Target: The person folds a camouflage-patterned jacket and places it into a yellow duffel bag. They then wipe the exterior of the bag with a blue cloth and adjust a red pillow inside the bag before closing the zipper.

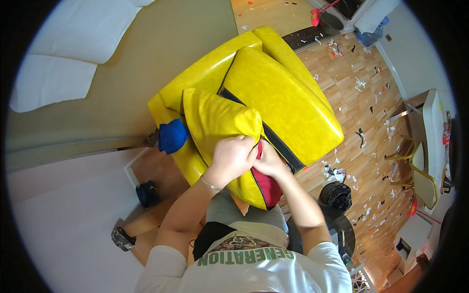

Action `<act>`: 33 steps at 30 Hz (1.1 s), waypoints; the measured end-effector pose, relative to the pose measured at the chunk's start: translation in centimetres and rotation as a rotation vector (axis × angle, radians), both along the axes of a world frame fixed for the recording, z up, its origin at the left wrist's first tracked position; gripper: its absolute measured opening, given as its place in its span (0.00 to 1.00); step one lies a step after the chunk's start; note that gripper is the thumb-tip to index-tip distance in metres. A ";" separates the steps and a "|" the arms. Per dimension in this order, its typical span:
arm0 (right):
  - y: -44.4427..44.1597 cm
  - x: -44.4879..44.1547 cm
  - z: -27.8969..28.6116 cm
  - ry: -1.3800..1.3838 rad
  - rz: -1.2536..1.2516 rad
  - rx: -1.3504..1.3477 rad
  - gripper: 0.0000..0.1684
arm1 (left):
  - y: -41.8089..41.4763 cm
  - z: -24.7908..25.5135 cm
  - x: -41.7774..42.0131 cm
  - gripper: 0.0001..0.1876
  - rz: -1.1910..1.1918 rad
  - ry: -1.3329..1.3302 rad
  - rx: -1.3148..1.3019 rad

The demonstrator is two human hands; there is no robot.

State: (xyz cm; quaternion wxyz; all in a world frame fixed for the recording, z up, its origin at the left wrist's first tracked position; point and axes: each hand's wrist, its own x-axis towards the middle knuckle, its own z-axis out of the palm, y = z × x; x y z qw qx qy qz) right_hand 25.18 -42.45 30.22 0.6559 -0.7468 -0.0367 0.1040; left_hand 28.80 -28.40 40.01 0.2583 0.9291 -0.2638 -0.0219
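Note:
A yellow leather-like cushion cover (220, 113) stands upright before me, with dark red inner fabric (268, 188) showing through its open side. My left hand (232, 155) is closed in a fist on the cover's edge near the top of that opening. Pressed close beside it, my right hand (271, 161) grips the opening's edge by the red fabric; its fingertips are partly hidden. Behind the cover is a yellow armchair (201, 71). Its large seat cushion (278, 99) lies askew, with a black strip (284, 144) along its near edge.
Blue cloth (173, 136) lies on the chair's left arm. Scraps litter the wood floor (361, 121). At right are a black bag (335, 197) by a dark round table (342, 227), and a gold-framed chair (423, 179). A bucket (331, 23) stands at the far doorway.

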 end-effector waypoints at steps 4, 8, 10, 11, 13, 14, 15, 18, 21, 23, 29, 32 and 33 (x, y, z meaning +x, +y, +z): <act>-0.2 0.7 2.2 0.067 0.353 -0.257 0.26 | 0.6 0.6 -1.8 0.08 -0.089 -0.031 -0.063; 3.4 -1.1 -2.1 -0.362 0.159 -0.485 0.27 | 0.0 1.8 -3.5 0.09 -0.196 -0.038 0.073; 4.9 -0.6 -2.5 -0.320 0.086 -0.507 0.27 | 0.1 1.0 -4.6 0.08 -0.318 -0.080 0.056; 5.6 -0.3 -2.5 -0.293 0.053 -0.494 0.26 | -0.1 0.8 -5.2 0.08 -0.382 -0.108 0.048; 6.7 0.8 -2.6 -0.220 -0.009 -0.412 0.26 | -1.3 0.5 -6.0 0.07 -0.440 -0.065 -0.032; 7.1 1.7 -2.8 -0.173 -0.043 -0.357 0.26 | -0.9 0.1 -5.6 0.07 -0.411 -0.049 -0.017; 7.4 2.7 -2.9 -0.120 -0.085 -0.280 0.26 | -0.3 -0.1 -4.6 0.07 -0.388 -0.037 0.002; 6.9 4.0 -2.8 0.102 -0.200 0.131 0.25 | 0.6 -0.2 -3.2 0.06 -0.273 -0.021 0.003; 5.9 3.0 -1.9 0.241 -0.389 0.618 0.25 | -0.2 -1.0 -3.4 0.07 -0.060 -0.046 0.039; 5.3 2.2 -1.2 0.224 -0.541 0.860 0.24 | -0.6 -1.4 -4.4 0.11 0.068 -0.042 0.026; 1.8 -1.1 2.6 0.057 -0.704 1.107 0.23 | 3.8 -2.2 -9.9 0.23 0.251 0.141 -0.020; -0.3 -1.0 4.0 0.009 -0.709 1.053 0.24 | 2.5 -1.5 -11.3 0.23 0.155 0.134 -0.013; -1.0 -0.9 4.5 -0.014 -0.709 1.028 0.24 | 1.6 -1.2 -11.7 0.23 0.105 0.115 -0.010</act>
